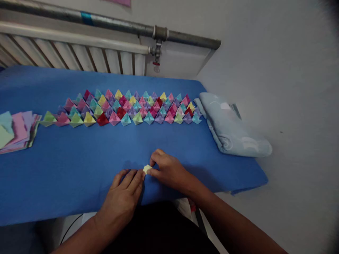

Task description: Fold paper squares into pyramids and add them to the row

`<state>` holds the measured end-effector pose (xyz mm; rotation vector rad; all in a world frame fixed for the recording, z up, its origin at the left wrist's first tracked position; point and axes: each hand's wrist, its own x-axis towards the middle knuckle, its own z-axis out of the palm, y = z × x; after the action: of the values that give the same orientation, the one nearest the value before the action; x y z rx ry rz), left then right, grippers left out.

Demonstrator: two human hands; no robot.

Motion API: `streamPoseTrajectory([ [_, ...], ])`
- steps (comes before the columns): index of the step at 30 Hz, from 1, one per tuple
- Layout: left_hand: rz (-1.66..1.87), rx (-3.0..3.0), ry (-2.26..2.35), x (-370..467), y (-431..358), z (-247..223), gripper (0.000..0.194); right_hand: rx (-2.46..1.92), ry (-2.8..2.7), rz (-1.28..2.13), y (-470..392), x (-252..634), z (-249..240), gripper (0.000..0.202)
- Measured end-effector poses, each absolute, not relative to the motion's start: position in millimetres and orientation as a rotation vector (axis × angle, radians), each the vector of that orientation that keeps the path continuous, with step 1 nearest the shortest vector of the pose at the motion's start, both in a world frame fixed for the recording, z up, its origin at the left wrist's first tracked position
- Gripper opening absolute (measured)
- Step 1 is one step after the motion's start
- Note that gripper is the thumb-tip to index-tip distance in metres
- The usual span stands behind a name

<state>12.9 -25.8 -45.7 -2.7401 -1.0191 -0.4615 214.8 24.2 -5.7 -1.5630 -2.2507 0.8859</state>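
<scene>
A small pale yellow folded paper lies near the front of the blue-covered table, between my two hands. My left hand rests on the cloth with its fingers close together, their tips pressing the paper's left edge. From the other side, my right hand pinches the paper with thumb and curled forefinger. Part of the paper is hidden by the fingertips. Beyond both hands stand several rows of folded paper boats in pink, green, yellow, red, purple and blue.
At the left lies a stack of coloured paper sheets. A folded light blue blanket sits on the right of the blue cloth. Along the back wall run a white radiator and a metal pipe with a valve.
</scene>
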Motion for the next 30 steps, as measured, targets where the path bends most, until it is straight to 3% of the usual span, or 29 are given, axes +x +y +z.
streamPoseTrajectory([
  [13,-0.580,-2.695,-1.100,11,-25,-57,0.047,-1.639,-2.148,0.797,8,207,-10,0.012],
  [21,-0.810,-2.638,-0.975,8,-15,-83,0.039,-1.591,-1.922,1.001,7,202,-25,0.021],
  [26,-1.210,-2.708,-1.327,-4,31,-62,0.033,-1.451,-1.565,1.331,29,200,-16,0.018],
  [30,-1.714,-2.697,-2.166,-8,100,-7,0.028,-1.251,-1.263,1.326,80,189,2,0.015],
])
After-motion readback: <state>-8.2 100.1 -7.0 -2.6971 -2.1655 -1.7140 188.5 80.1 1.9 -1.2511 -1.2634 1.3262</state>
